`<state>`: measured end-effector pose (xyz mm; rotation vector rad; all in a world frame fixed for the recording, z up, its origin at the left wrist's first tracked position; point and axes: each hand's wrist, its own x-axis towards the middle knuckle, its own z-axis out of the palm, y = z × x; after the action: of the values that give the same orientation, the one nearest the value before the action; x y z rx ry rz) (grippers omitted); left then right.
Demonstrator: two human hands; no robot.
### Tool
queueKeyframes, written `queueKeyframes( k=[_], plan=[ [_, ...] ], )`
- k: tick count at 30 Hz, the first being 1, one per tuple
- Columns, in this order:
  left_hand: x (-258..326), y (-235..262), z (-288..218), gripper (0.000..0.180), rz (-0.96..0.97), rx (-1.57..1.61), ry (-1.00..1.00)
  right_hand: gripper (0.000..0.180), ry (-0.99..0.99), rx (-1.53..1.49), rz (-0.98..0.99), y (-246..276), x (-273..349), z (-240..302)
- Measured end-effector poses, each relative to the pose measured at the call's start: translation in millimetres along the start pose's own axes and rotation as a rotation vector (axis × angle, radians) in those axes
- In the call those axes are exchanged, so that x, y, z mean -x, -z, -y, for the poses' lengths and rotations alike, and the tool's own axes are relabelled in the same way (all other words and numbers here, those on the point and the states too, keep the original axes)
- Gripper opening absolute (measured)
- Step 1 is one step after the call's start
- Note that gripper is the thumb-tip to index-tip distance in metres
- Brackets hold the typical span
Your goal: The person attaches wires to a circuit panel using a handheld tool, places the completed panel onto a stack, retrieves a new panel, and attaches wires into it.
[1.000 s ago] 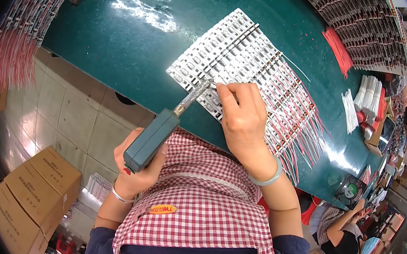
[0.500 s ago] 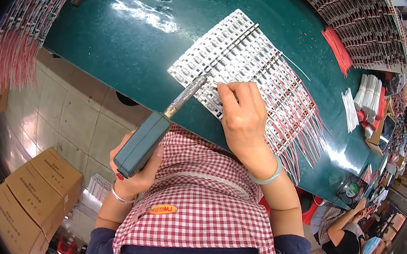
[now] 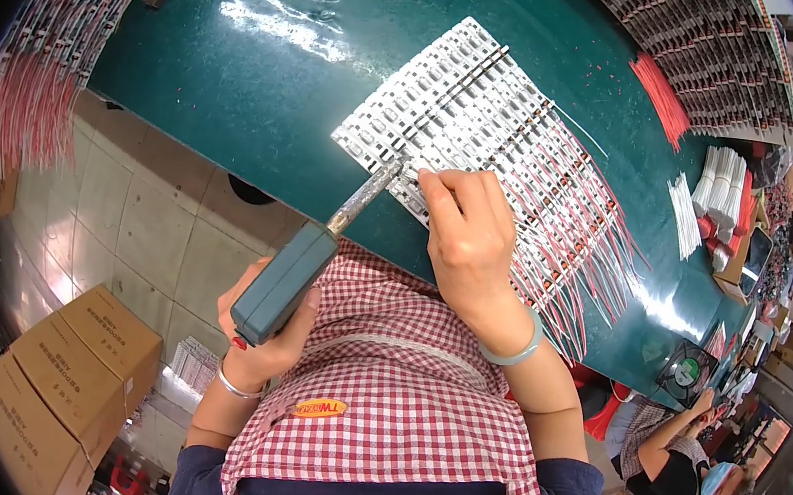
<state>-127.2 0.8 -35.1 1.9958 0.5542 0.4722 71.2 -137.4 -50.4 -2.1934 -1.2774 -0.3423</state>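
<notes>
My left hand (image 3: 270,346) is wrapped round the dark green body of a soldering gun (image 3: 288,276). Its long, stained metal barrel points up and right, and the tip meets the near edge of a white panel of LED modules (image 3: 432,105). Beside that tip, the thumb and index finger of my right hand (image 3: 470,231) are pinched together over the panel. What they hold, if anything, is too small to make out. Red and white wires (image 3: 600,261) trail from the right side of the panel, partly behind my right wrist.
The panel lies on a green table (image 3: 239,83). Stacked wired modules (image 3: 720,69) stand at the far right, near red wires (image 3: 658,96) and white wire bundles (image 3: 720,182). More wired strips (image 3: 37,99) hang at left. A small fan (image 3: 688,367) and a masked co-worker (image 3: 675,465) are at right; cartons (image 3: 68,386) stand lower left.
The gun's tip has shifted slightly down and left along the panel's near edge. My right hand has moved a little with it, still pinched.
</notes>
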Motion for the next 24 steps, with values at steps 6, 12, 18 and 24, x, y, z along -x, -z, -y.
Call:
queueKeyframes(
  k=[6, 12, 18, 24],
  plan=[
    [-1, -1, 0, 0.021, 0.032, -0.011, -0.002, 0.031, 0.014, 0.017, 0.0, -1, -2, 1],
    [-2, -1, -1, 0.02, 0.035, -0.022, -0.009, 0.03, -0.011, 0.036, -0.002, 2, -6, 5],
    [11, 1, 11, 0.018, 0.016, -0.017, 0.011, 0.026, 0.035, 0.04, 0.017, 1, -4, 2],
    [13, 0, 13, 0.02, -0.033, 0.036, 0.001, 0.027, 0.021, 0.03, -0.001, -1, -2, 2]
  ],
)
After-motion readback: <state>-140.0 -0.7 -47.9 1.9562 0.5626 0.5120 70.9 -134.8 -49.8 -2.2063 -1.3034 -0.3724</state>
